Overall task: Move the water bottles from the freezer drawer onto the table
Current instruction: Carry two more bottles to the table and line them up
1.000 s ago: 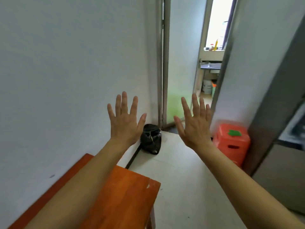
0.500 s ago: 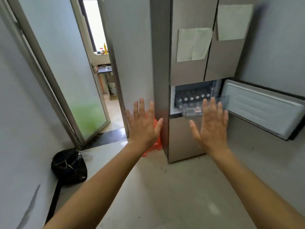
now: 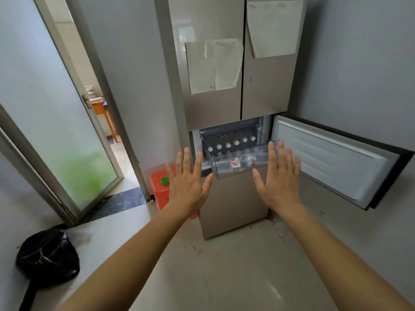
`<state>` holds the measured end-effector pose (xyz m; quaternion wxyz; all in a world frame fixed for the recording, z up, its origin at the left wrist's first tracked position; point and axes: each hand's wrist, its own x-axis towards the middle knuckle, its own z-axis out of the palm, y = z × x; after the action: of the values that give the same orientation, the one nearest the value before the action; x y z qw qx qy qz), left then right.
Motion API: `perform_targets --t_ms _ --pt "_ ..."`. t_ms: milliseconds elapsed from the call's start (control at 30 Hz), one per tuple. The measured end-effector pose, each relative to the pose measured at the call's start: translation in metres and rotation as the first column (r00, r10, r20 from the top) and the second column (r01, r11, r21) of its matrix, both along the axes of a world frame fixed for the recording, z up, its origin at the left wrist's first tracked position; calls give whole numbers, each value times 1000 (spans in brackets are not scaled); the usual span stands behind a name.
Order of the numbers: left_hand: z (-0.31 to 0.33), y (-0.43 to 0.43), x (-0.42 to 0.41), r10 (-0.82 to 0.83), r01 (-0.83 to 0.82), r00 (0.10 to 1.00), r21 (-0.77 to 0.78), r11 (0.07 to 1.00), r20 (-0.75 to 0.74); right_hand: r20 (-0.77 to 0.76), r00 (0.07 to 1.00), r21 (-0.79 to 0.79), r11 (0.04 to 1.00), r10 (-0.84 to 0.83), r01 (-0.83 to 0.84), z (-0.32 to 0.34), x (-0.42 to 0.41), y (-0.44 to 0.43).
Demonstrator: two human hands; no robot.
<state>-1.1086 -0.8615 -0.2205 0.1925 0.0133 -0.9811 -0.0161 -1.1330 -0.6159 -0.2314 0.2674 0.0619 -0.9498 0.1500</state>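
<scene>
Two bare hands were raised before an open freezer, fingers straight and spread apart, nothing gripped. The left hand (image 3: 188,187) and right hand (image 3: 278,182) were held short of the freezer drawer (image 3: 238,170), which jutted from a tall refrigerator (image 3: 233,203). The water bottles (image 3: 236,142) were seen inside it as a row of round white caps.

It was judged that frozen bottles, hard and probably slick with frost, could be dropped onto the glossy tiled floor (image 3: 235,277). The flat white freezer door (image 3: 332,162), swung out at the right, could be knocked. The drawer was clear, rigid plastic; red-and-white labels showed through its front. The refrigerator's front was smooth and beige.
</scene>
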Motion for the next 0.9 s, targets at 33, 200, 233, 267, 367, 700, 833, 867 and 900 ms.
perform_targets --t_ms 33,200,233,267,367,700,833,867,900 --pt "1 1 -13 2 -2 1000 6 1000 2 7 1000 8 1000 9 -10 0 -13 3" --pt "-7 4 -87 -10 10 1000 18 1000 7 62 998 48 999 13 -16 -15 -90 10" --pt "-10 4 -100 -18 18 1000 22 1000 10 76 997 52 998 14 -18 -18 -102 10" --pt "-15 3 -113 -25 25 1000 29 999 13 87 996 56 998 17 -21 -22 -113 9" --pt "-36 1 -175 -85 78 995 107 991 61 139 990 86 996 10 -22 -41 -167 9" --pt "-68 20 -373 -320 305 891 98 947 321 286 954 182 982 -94 42 -49 -347 43" --pt "-86 32 -420 -335 319 839 110 941 429 375 925 192 981 -55 -19 -64 -400 61" --pt "-92 35 -431 -331 317 824 111 942 459 429 902 190 981 -39 -48 -69 -414 64" --pt "-100 37 -441 -328 307 812 126 944 483 487 873 182 980 -14 -85 -75 -430 66"
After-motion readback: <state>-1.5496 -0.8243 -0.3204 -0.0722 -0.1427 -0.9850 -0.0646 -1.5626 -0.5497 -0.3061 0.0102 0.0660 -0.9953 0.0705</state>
